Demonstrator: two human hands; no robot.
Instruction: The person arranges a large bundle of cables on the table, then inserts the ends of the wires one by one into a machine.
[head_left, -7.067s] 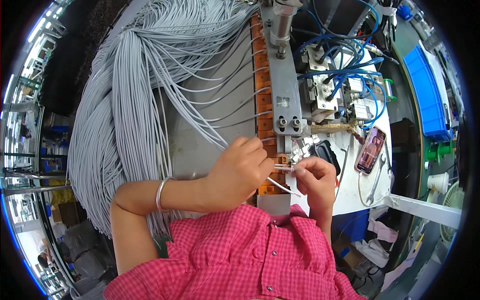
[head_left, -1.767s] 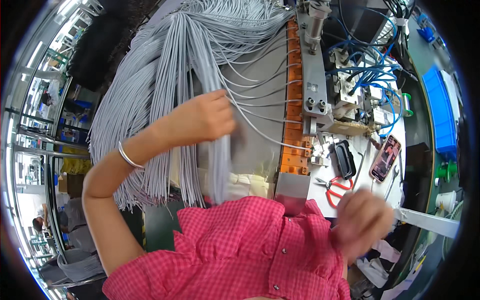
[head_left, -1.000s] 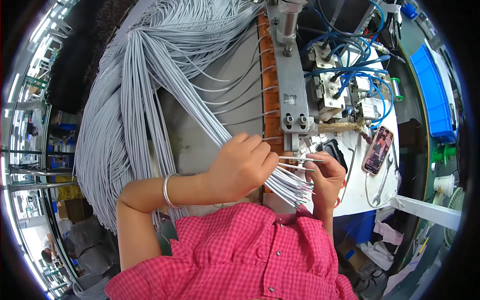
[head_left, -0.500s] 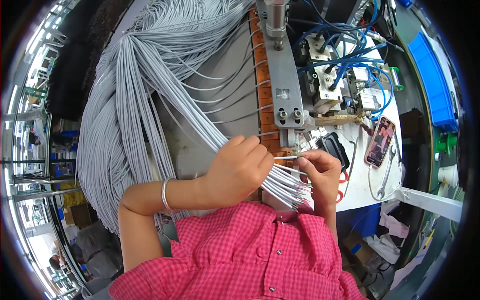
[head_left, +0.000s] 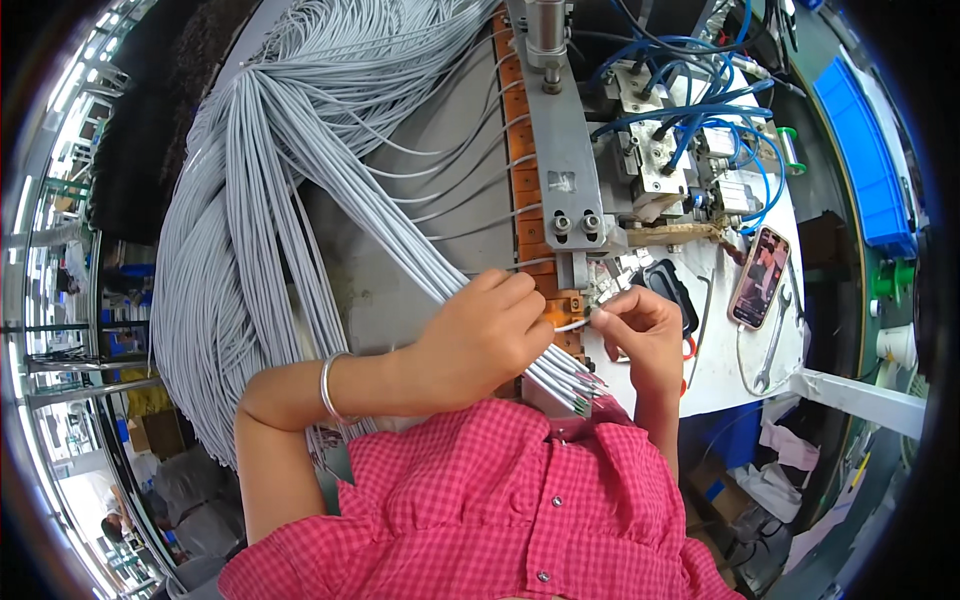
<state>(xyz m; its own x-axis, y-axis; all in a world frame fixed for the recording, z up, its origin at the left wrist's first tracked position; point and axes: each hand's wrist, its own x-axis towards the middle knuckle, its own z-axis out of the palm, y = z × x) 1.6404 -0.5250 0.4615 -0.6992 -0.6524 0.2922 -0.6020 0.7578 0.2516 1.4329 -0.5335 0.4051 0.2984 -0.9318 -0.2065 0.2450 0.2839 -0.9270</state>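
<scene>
My left hand is closed round a bundle of grey cables. The stripped ends fan out below the fist, showing small red and green wire tips. One single cable runs from this fist across to my right hand, whose thumb and forefinger pinch it close to its tip. That cable bows slightly over the near end of an orange block strip, just below a grey metal press arm. The tip itself is hidden by my fingers.
A mass of grey cables hangs at left, several strands reaching the orange strip. Blue air hoses and metal valves stand far right. A phone, a wrench, a hex key and a black tray lie on the white surface.
My right hand has shifted slightly left, and the single cable between my hands, straight before, now bows. The bundle's ends sit a little further left. My left fist stays closed.
</scene>
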